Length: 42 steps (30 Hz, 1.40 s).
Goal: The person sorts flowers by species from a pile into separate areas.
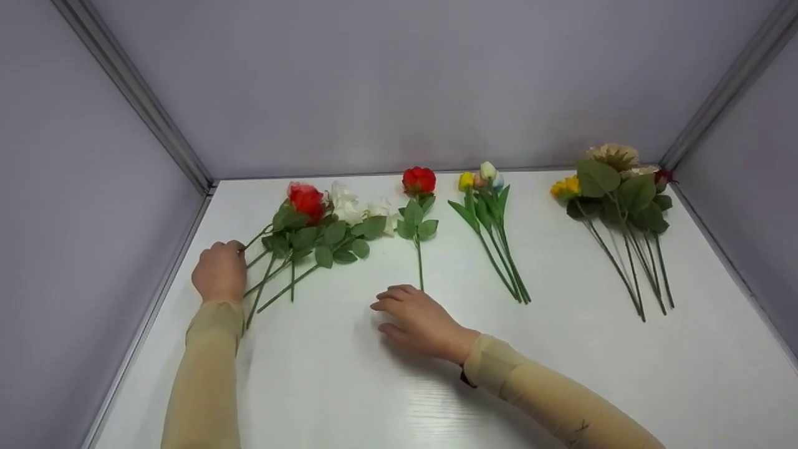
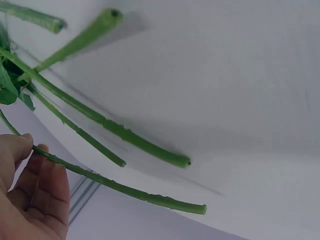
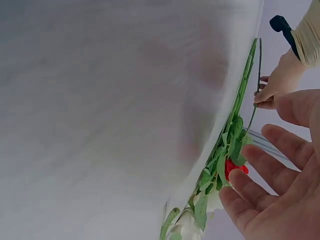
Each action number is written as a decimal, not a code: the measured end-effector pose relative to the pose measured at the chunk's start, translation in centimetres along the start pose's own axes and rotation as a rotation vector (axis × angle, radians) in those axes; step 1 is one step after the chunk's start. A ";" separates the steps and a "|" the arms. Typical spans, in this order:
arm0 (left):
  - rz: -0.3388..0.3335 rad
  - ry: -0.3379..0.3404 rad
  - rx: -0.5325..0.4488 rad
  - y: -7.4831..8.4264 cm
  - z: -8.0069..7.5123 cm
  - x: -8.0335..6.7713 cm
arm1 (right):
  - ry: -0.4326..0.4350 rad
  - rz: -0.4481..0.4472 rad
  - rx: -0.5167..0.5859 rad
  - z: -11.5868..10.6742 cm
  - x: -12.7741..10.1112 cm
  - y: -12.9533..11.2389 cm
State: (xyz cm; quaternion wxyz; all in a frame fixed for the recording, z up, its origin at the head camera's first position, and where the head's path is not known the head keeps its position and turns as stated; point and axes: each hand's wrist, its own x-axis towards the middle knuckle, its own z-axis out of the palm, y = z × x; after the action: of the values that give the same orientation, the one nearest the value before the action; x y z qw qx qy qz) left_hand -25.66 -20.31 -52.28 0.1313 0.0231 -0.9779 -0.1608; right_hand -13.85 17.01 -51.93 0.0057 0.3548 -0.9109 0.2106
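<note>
At the table's left, my left hand (image 1: 221, 272) pinches one green stem (image 2: 120, 186) between thumb and fingers, lifted off the surface in the left wrist view. That stem runs into a leafy group with a red-pink flower (image 1: 305, 202) and white flowers (image 1: 346, 206); which bloom it bears cannot be told. Several other stems (image 2: 145, 144) of the group lie beside it. My right hand (image 1: 421, 321) has its fingers extended and holds nothing. It hovers close to the lower end of a single red flower's stem (image 1: 419, 262), whose red bloom (image 1: 419, 180) lies farther back.
Right of the red flower lies a bunch of tulips (image 1: 488, 170) with yellow and pale heads. Farther right is a mixed bunch (image 1: 614, 157) with beige, yellow and dark red blooms. Grey panels (image 1: 399, 87) enclose the white table (image 1: 349, 386) at the back and sides.
</note>
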 end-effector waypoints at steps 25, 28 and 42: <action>-0.072 -0.525 -1.170 20.6 0.9 -3.2 | 0.174 0.473 0.737 -2.8 -3.3 2.9; -0.047 -0.577 -1.247 22.9 1.8 -4.5 | 0.178 0.522 0.935 -2.7 -3.9 3.0; 0.029 -0.629 -1.340 27.2 2.9 -6.1 | 0.315 0.589 1.159 -2.7 -5.5 3.4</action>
State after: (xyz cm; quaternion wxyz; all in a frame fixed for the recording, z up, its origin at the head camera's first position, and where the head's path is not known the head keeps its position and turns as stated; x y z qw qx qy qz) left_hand -20.66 6.84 -47.78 -0.1672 -0.1219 -0.6617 -0.7207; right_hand -12.34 23.87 -51.63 -0.1105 0.0020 -0.6975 0.7080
